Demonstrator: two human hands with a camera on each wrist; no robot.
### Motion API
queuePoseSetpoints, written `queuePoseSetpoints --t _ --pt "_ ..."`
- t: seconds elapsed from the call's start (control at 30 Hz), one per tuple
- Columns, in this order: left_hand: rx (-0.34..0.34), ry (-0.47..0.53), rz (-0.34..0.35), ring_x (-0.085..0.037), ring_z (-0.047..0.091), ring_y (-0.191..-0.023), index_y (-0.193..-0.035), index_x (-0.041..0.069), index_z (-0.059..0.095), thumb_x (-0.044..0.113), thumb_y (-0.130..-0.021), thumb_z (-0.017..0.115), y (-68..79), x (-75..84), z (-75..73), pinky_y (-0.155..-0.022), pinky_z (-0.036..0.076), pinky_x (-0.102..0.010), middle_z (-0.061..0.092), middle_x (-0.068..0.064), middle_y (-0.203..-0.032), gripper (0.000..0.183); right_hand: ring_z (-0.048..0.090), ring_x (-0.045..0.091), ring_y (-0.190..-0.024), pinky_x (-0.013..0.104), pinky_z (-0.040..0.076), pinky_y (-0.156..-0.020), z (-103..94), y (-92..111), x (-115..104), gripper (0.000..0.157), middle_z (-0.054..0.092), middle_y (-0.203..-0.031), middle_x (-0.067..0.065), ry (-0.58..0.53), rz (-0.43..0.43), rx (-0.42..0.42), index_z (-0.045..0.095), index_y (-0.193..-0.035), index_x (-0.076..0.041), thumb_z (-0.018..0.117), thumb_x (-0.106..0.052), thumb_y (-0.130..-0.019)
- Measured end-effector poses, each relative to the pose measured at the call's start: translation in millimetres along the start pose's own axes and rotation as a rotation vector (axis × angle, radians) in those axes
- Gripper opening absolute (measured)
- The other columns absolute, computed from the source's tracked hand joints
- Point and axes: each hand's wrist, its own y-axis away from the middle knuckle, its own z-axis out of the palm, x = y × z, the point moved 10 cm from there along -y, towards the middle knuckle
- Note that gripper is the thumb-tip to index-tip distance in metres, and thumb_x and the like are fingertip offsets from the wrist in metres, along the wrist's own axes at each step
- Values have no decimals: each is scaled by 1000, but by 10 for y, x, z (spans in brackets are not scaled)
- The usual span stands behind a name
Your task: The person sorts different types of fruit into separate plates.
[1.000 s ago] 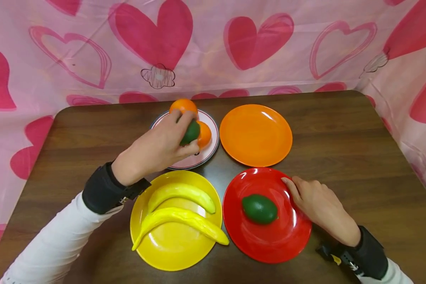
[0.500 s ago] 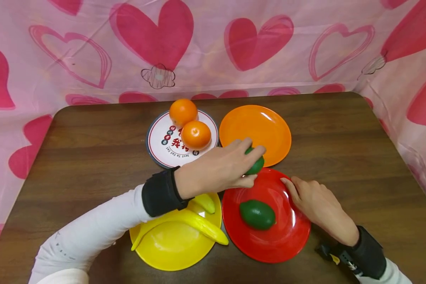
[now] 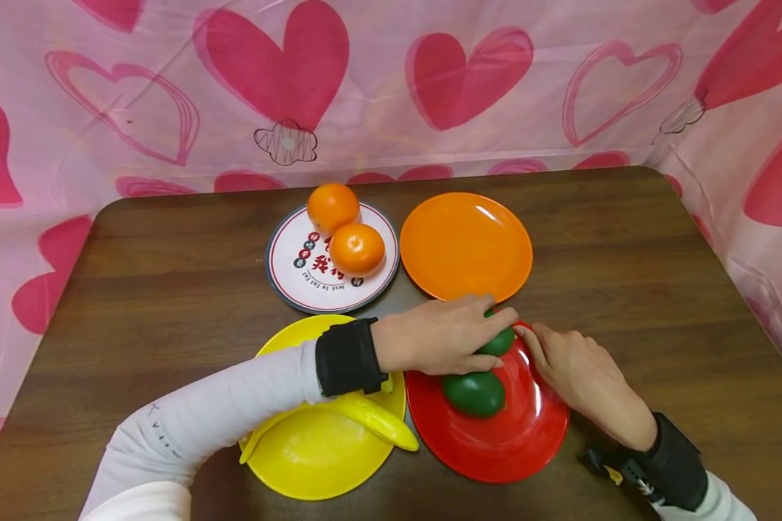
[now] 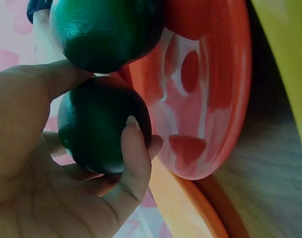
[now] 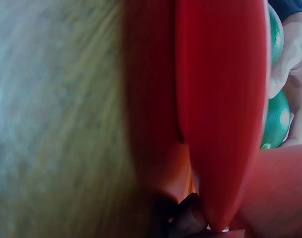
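My left hand (image 3: 439, 336) grips a green lime (image 3: 499, 341) over the far part of the red plate (image 3: 495, 452). In the left wrist view, fingers and thumb wrap around this lime (image 4: 101, 126). A second lime (image 3: 474, 396) lies on the plate, just nearer than the held one and partly under the left hand's edge. My right hand (image 3: 580, 373) pinches the plate's right rim, thumb on top. Fingertips (image 5: 188, 220) show below the rim in the right wrist view. Whether the held lime touches the plate, I cannot tell.
Two oranges (image 3: 357, 250) sit on a white printed plate (image 3: 287, 271) at the back left. Beside it is an orange plate (image 3: 465, 246). My left forearm crosses a yellow plate (image 3: 319, 470) bearing bananas (image 3: 371, 416). The wooden table (image 3: 645, 275) meets a heart-patterned cloth behind.
The left hand has carried the lime from the white plate rightward and nearer, onto or over the red plate. The right hand has stayed at the rim.
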Motion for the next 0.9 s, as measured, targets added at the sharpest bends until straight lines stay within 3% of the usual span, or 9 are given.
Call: queuePoseSetpoints --t 0.3,0.53,0.9 --pt "-9 -28 17 -15 49 -101 -142 17 39 52 -94 51 -17 13 50 -73 44 -19 50 -2 -115 61 43 17 -52 32 40 -49 22 6 -7 51 44 -62 1 -18 5 -28 47 -85 -11 31 -58 -99" --pt "-10 19 28 -15 48 -100 -143 18 39 53 -93 52 -19 22 72 -72 43 -19 49 -1 -113 62 43 16 -52 32 40 -49 24 1 -14 47 44 -62 1 -4 -5 -15 47 -85 -11 33 -54 -100" --pt "0 61 -27 -14 46 -102 -146 21 39 57 -95 44 10 -66 63 -75 44 -21 47 0 -116 62 43 17 -52 32 40 -49 16 2 -9 50 44 -62 1 -14 2 -13 48 -85 -12 32 -57 -99"
